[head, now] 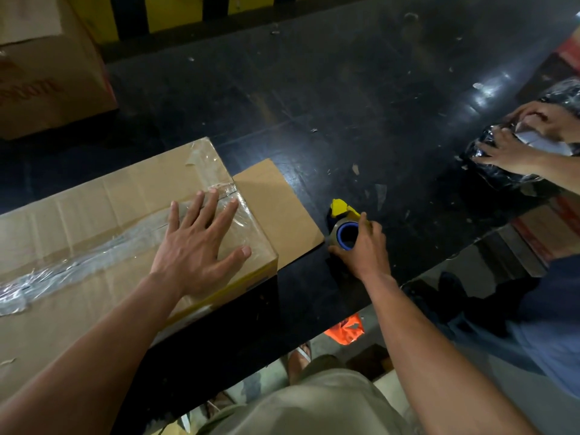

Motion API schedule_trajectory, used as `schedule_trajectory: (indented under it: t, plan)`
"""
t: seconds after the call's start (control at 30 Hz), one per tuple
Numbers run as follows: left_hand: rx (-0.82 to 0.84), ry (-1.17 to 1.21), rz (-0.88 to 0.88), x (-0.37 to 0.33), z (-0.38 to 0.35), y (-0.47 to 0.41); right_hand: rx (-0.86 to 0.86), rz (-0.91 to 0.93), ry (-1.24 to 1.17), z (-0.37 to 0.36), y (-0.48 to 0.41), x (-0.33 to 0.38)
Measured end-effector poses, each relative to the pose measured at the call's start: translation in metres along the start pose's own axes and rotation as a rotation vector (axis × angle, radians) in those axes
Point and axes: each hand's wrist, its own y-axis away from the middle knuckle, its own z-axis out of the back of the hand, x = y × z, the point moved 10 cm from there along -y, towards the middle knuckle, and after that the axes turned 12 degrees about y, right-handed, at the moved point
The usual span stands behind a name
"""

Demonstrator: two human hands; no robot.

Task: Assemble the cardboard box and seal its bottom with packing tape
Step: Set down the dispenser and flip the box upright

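Pressing flat with fingers spread, the left hand (201, 246) rests on the cardboard box (94, 215), at the right end of its taped seam (94, 259). The seam runs left to right along the box's long axis. The right hand (365, 251) curls round the one packing tape roll (343, 230) on the table (314, 105), just right of a flat cardboard flap (276, 208). So the box lies left of the tape, with the left hand nearer. A second box (47, 73) sits far left, and another person's two hands (508, 152) work far right.
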Motion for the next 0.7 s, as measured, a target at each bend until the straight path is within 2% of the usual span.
schedule_trajectory:
  t: [0.23,0.37,0.5,0.6,0.7]
  plan:
    - [0.002,-0.003,0.018,0.0,0.001,0.0,0.063,-0.069,0.097,0.013,0.002,-0.006]
    - [-0.088,0.144,0.064,0.002,0.013,0.006,-0.048,0.066,0.083,0.052,0.014,0.047]
    - [-0.266,0.38,0.22,0.038,0.046,0.035,-0.046,0.228,-0.129,0.073,0.032,0.135]
    - [-0.417,0.347,0.339,0.091,0.064,0.077,0.026,0.316,-0.186,0.071,0.043,0.196]
    - [-0.544,0.214,0.597,0.159,0.072,0.133,0.174,0.322,-0.236,0.054,0.047,0.239]
